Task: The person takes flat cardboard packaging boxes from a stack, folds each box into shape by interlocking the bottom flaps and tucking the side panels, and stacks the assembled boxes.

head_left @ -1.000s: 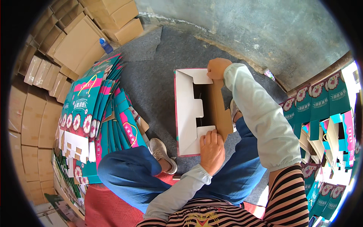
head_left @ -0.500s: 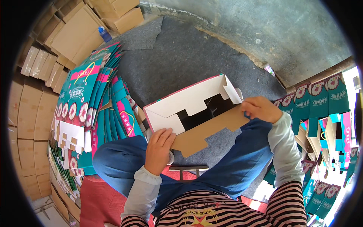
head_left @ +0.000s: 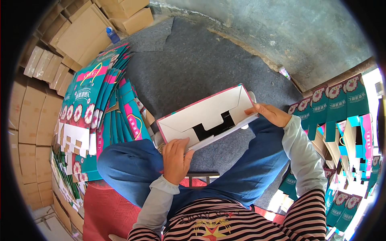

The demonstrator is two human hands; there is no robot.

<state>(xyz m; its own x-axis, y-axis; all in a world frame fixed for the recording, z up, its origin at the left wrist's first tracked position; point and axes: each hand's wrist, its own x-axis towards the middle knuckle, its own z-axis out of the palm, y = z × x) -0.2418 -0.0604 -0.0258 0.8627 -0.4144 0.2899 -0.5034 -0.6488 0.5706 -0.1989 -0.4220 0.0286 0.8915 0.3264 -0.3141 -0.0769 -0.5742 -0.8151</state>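
Between my knees a cardboard gift box stands with its end toward me. Pink edges frame its white flaps, and a notched dark gap shows in the middle. My left hand grips the near left corner, fingers together on the flap and thumb along the front edge. At the right end, my right hand pinches the corner, its thumb and fingertips on the near flap's edge. That near flap is folded up and inward, seen almost edge-on. The box's lower part is hidden by the flaps and my hands.
To the left leans a stack of flat green and pink boxes with yellow cords. Brown cartons are piled behind it, near a blue bottle. Rows of green boxes stand at right. A concrete wall borders the grey floor.
The near flap has swung from lying outward, brown side showing, to folded up over the opening. My right hand has moved slightly left; the box has shifted a little toward me.
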